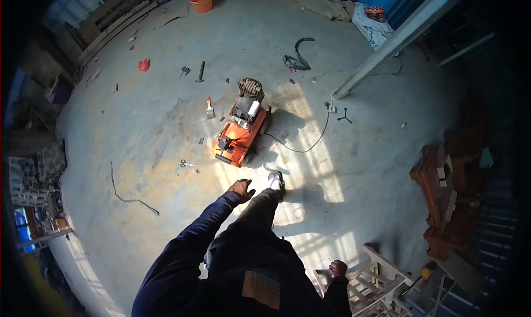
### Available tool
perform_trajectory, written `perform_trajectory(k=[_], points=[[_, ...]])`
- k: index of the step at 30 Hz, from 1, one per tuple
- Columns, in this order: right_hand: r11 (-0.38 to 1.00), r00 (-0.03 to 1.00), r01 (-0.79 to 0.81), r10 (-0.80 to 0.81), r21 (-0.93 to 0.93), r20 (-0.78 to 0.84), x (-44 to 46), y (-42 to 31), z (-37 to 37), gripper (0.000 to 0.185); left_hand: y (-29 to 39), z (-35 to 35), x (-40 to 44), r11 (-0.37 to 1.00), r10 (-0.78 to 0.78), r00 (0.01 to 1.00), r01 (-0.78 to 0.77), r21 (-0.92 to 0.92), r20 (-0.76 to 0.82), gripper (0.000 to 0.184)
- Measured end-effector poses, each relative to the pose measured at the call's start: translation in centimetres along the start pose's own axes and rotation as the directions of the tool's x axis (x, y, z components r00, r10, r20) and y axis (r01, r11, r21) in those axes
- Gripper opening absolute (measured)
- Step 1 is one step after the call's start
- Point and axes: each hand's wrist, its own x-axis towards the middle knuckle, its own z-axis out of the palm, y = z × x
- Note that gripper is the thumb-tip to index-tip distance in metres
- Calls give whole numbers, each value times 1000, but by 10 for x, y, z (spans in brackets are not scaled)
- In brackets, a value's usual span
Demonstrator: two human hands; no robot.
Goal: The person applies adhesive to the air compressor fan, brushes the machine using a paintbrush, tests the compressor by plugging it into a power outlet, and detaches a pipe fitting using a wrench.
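Observation:
An orange air compressor (239, 137) with a dark motor and a ribbed pump head stands on the concrete floor in the middle of the view. My left hand (241, 190) hangs in front of my leg, a little below the compressor's near end, with thumb and fingers apart and nothing held. At the lower right, my right hand (338, 268) is beside a pale wooden frame (376, 284); its fingers are curled, and whether they touch the frame or hold anything is unclear. Nearby lie scissors (188, 164) and a paintbrush (209, 109) with a red and white handle.
A hammer (201, 72), a red object (144, 65), a black hose (298, 56) and a bent cable (130, 198) lie on the floor. A power cord runs to a socket (332, 109) by a slanting metal post (395, 43). Brown wooden furniture (434, 190) stands right; an orange bucket (201, 2) stands behind.

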Motion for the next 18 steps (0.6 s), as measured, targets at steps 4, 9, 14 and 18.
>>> perform_trajectory(k=[4,9,14,18], points=[[975,911,-117,29,190,412,118,-94,-115,17,-19,28,40,996,-86,956,76,-48,-281,76],[949,974,99,-154,-300,-167,187,-316,-55,16,-15,12,103,938,-324,829,219,-268,-455,87],[539,831,507,-511,-673,217,333,-451,-22,15,-81,-9,182,821,-547,671,312,-479,-500,89],[393,770,608,-504,-690,392,456,-517,36,16,-149,12,246,754,-657,540,453,-476,-526,88]])
